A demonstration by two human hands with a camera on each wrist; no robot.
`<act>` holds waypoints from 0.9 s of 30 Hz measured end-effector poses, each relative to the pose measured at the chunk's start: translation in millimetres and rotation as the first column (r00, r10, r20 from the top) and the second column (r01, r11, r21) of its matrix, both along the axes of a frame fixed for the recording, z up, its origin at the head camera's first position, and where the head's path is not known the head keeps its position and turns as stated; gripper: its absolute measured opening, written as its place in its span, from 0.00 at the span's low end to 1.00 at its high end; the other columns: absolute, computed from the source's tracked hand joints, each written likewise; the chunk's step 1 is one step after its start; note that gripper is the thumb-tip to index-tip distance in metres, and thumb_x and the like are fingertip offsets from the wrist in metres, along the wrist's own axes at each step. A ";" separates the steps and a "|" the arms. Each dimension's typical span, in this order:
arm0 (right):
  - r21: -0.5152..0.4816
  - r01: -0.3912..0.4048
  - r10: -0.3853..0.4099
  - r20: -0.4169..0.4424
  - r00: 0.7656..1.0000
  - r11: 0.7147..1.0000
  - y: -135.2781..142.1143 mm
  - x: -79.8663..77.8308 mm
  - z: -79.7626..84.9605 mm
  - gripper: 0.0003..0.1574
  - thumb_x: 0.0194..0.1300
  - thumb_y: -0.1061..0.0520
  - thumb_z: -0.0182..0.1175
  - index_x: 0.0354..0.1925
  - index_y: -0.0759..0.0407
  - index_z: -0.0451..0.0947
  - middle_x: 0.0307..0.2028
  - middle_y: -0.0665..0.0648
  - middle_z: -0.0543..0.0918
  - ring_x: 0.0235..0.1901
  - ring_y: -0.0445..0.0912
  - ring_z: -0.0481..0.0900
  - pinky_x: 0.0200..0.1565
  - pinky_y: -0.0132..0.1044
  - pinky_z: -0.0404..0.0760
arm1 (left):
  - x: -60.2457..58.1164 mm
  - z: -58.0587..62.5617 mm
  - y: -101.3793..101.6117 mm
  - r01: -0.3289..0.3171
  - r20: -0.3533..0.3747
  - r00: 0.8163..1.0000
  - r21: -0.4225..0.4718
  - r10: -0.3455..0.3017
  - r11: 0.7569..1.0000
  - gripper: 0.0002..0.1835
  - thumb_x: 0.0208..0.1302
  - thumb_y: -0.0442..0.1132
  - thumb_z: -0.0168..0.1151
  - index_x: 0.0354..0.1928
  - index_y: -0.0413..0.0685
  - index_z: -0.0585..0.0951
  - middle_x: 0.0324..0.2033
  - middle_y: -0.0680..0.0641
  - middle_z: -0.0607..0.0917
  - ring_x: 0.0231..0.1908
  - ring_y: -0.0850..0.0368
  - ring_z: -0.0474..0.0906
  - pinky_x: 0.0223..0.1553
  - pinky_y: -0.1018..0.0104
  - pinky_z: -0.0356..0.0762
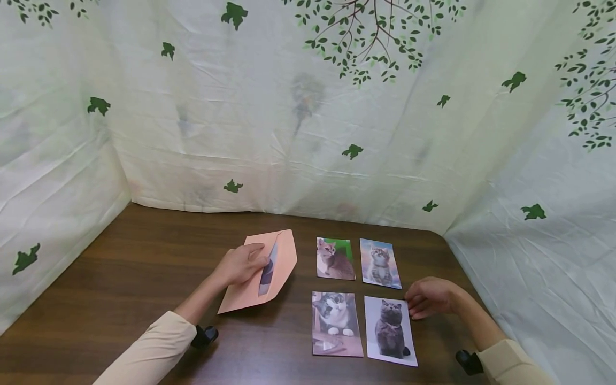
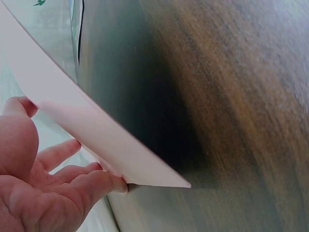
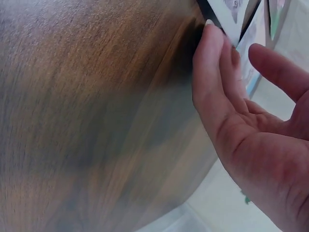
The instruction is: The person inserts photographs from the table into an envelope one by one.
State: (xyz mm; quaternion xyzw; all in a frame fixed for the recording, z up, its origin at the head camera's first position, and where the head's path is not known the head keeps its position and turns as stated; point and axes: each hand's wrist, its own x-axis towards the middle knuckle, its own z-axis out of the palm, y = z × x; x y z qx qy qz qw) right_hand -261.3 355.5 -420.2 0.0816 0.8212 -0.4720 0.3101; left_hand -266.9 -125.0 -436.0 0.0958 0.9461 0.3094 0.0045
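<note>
My left hand point(image 1: 244, 263) grips a peach-coloured envelope point(image 1: 286, 259) by its left side, holding it tilted over the table. Through the envelope's opening shows part of a picture card point(image 1: 268, 272), mostly grey and purple; the rest of it is hidden inside. In the left wrist view the fingers lie along one edge of the envelope point(image 2: 96, 130). At the right edge of a grey cat photo point(image 1: 391, 329) are the fingertips of my right hand point(image 1: 430, 298), its thumb apart from the fingers in the right wrist view. That photo lies flat, front right among the cat photos.
Beside it lie a grey-and-white cat photo point(image 1: 337, 323), a brown cat photo point(image 1: 335, 259) with green behind, and a tabby kitten photo point(image 1: 380, 263), forming two rows. The dark wooden table point(image 1: 144, 267) meets a white leaf-print curtain point(image 1: 269, 133) at back and sides.
</note>
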 end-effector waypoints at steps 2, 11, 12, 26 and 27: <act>-0.001 -0.014 0.014 -0.004 1.000 1.000 -0.6 -0.2 0.7 0.14 0.70 0.60 0.56 0.46 0.71 0.77 0.35 0.62 0.83 0.32 0.50 0.83 0.40 0.42 0.87 | -0.2 0.0 0.1 -0.002 0.001 1.000 0.002 0.002 1.000 0.30 0.71 0.49 0.56 0.68 0.39 0.75 0.65 0.34 0.78 0.65 0.30 0.72 0.64 0.39 0.70; 0.034 -0.034 0.034 0.004 0.999 0.999 -3.3 -3.7 4.4 0.14 0.67 0.63 0.57 0.47 0.71 0.79 0.37 0.61 0.83 0.34 0.50 0.82 0.42 0.43 0.87 | 0.6 2.7 0.8 -0.005 -0.005 1.000 0.000 0.005 1.000 0.30 0.70 0.49 0.56 0.68 0.38 0.75 0.64 0.34 0.78 0.65 0.30 0.73 0.63 0.40 0.70; 0.036 -0.040 0.039 0.008 0.999 0.999 -3.3 -4.3 4.7 0.14 0.66 0.63 0.57 0.48 0.71 0.79 0.37 0.61 0.83 0.34 0.50 0.82 0.42 0.43 0.87 | 0.9 3.0 0.9 -0.003 -0.010 1.000 -0.002 0.003 1.000 0.30 0.70 0.48 0.56 0.67 0.38 0.76 0.64 0.33 0.78 0.64 0.30 0.73 0.63 0.40 0.71; -0.065 -0.078 0.080 0.035 0.996 0.995 -5.9 -10.3 13.1 0.09 0.67 0.66 0.55 0.46 0.67 0.75 0.37 0.59 0.80 0.35 0.50 0.81 0.42 0.44 0.88 | 1.6 2.3 0.5 0.003 -0.026 1.000 -0.009 -0.003 1.000 0.29 0.70 0.47 0.55 0.67 0.37 0.76 0.63 0.33 0.79 0.63 0.30 0.74 0.62 0.39 0.71; -0.060 -0.076 0.078 0.037 0.996 0.995 -6.6 -10.5 14.5 0.10 0.67 0.66 0.55 0.46 0.66 0.75 0.36 0.59 0.80 0.35 0.50 0.81 0.42 0.44 0.88 | 1.5 2.1 0.4 0.002 -0.026 1.000 -0.008 -0.003 1.000 0.29 0.70 0.47 0.55 0.67 0.37 0.76 0.63 0.33 0.79 0.63 0.30 0.74 0.63 0.39 0.71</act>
